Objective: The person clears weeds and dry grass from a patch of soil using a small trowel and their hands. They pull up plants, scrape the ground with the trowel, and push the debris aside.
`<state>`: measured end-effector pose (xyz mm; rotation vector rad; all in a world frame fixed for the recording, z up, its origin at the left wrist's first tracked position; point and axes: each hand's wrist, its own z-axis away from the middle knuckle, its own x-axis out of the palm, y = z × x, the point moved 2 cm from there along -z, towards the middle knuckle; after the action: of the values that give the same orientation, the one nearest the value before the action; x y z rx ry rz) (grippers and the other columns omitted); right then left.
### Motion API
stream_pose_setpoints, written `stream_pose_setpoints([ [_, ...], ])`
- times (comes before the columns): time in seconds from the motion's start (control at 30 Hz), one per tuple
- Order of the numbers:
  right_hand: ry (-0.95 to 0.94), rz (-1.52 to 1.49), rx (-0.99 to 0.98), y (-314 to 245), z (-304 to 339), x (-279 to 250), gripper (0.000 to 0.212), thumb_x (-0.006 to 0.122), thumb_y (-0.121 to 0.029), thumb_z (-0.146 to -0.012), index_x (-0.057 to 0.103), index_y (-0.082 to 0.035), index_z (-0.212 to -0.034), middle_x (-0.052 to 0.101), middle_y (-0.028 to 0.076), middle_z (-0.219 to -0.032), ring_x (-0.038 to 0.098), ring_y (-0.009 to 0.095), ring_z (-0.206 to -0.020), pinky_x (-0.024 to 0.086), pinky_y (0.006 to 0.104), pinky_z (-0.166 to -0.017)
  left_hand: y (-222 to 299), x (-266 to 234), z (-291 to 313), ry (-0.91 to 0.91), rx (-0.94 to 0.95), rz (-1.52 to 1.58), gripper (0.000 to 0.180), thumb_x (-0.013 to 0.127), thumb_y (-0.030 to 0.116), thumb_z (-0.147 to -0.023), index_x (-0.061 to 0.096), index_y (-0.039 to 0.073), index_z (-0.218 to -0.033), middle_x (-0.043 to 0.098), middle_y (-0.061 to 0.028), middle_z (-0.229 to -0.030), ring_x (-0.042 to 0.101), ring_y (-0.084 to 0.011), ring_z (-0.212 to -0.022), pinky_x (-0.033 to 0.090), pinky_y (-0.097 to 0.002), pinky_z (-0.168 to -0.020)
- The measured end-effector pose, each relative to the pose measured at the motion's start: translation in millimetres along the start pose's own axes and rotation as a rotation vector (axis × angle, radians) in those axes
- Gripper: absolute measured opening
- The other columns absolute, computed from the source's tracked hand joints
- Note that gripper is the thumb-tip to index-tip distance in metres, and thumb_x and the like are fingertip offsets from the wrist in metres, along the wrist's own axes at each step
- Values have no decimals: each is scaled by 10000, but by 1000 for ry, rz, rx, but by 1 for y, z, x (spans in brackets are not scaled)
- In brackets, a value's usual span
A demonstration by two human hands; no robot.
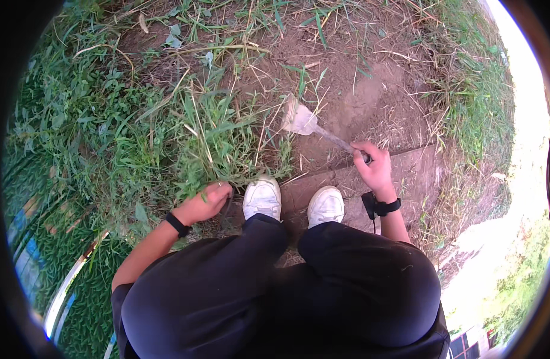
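Note:
My right hand (pixel 373 164) is wrapped round the handle of a small hand spade (pixel 300 118). Its flat, pale, dirt-smeared blade points away to the upper left and lies at the bare soil beside the weeds. My left hand (pixel 208 201) is closed low at the near edge of a clump of green weeds (pixel 218 128), left of my left shoe. The fingers curl downward, and what they hold, if anything, is hidden.
My white shoes (pixel 262 198) stand by a brick or stone edging (pixel 400 170). Dense weeds (pixel 89 119) cover the left side. Bare brown soil (pixel 370 96) with dry stalks lies ahead, and grass (pixel 472 90) grows along the right.

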<state>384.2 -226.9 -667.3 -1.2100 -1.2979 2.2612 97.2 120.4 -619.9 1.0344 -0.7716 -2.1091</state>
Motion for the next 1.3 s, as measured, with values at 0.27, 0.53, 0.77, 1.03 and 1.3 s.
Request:
stream_pose_setpoints([
  [0.27, 1, 53, -3, 3, 12, 1, 173, 681, -96, -876, 752, -33, -1021, 714, 135, -769, 692, 187, -633, 515, 293, -609, -34, -26, -52, -28, -221, -6, 126, 510, -8, -862, 614, -18, -933, 645, -175, -723, 651, -359, -686, 523, -450, -661],
  [0.53, 22, 84, -18, 2, 9, 3, 166, 720, -156, -838, 759, -80, -980, 674, 139, -690, 668, 293, -571, 511, 364, -548, 10, -15, -98, -262, -638, 328, 213, 587, 117, -973, 596, -34, -1122, 702, -116, -804, 650, -170, -599, 531, -332, -583],
  [0.77, -52, 32, -3, -6, 5, 7, 170, 707, -136, -836, 752, -67, -984, 677, 129, -694, 659, 262, -557, 501, 345, -548, -19, 27, -68, -92, -92, -262, 345, 692, 207, -897, 621, 74, -1208, 666, -126, -1203, 635, -313, -1139, 519, -422, -940],
  [1.03, -15, -27, 3, 6, 0, 7, 164, 708, -135, -847, 756, -58, -983, 647, 114, -644, 607, 197, -509, 476, 315, -533, -16, -23, -20, -366, -27, -1082, 1019, 800, 611, -746, 392, 157, -1562, 497, -11, -1535, 413, -231, -1444, 343, -450, -1186],
  [1.3, -69, -93, -104, 1, -3, -3, 158, 704, -113, -832, 765, -44, -961, 626, 103, -621, 589, 169, -491, 446, 299, -508, -67, -70, 35, -174, -238, -1254, 193, 668, 216, -870, 693, 158, -1053, 706, -14, -1085, 612, -185, -1111, 430, -360, -990],
])
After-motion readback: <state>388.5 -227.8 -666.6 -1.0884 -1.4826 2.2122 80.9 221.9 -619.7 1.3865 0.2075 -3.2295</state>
